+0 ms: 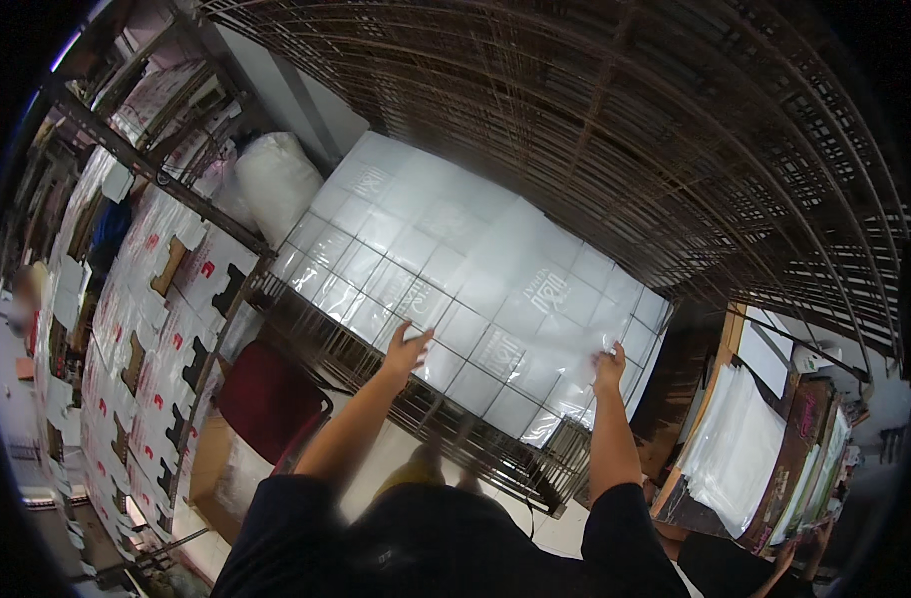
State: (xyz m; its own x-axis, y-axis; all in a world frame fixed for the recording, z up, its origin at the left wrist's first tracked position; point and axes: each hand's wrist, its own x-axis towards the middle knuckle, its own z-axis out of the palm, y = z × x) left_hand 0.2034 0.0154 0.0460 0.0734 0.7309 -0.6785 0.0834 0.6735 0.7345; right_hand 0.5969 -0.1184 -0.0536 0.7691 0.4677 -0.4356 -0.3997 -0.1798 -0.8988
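Observation:
Translucent plastic sheets point(545, 289) with pale printed marks lie over a wire-grid tray point(454, 371) of a drying rack in front of me. My left hand point(408, 349) is over the near edge of the tray, with its fingers apart and nothing visible in them. Farther right, my right hand point(607, 367) is at the near right part of the sheets. Its fingers look bent and slightly apart, with the fingertips close to the plastic; whether they touch it is hard to make out. Both forearms reach forward from the lower edge.
Many raised wire trays point(615, 120) slope overhead. At left are a dark red chair point(271, 399), stacked white cartons point(137, 349) and a bulging white bag point(276, 179). To the right, a stack of clear plastic sheets point(735, 448) lies beside another person's hand point(782, 560).

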